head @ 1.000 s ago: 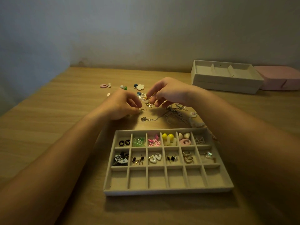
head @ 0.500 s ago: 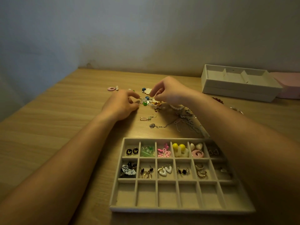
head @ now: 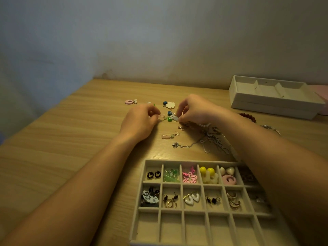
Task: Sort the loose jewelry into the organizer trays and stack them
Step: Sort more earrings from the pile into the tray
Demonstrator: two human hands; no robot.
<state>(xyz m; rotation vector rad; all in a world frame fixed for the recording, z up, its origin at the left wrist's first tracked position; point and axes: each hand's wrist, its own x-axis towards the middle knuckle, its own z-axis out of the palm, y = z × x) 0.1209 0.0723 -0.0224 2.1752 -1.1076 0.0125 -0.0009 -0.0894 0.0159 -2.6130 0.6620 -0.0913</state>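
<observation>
Loose jewelry lies scattered on the wooden worktop (head: 53,148): a green-beaded earring (head: 169,118) sits between the two hands, with a white flower piece (head: 170,104) and blue beads just behind it, a pink ring earring (head: 129,101) farther left, a pink drop earring (head: 167,136) nearer the viewer, and tangled silver chains (head: 209,142) to the right. The left hand (head: 140,121) has thumb and forefinger pinched on the wire hook of the green-beaded earring; the right hand (head: 195,109) is pinched on a small white piece at its other end. The grey compartment tray (head: 150,209) lies nearest the viewer, its back two rows holding paired earrings, its front row bare. A white tray stack (head: 273,107) stands at the far right, with a dark red bead bracelet (head: 247,116) just in front of it.
</observation>
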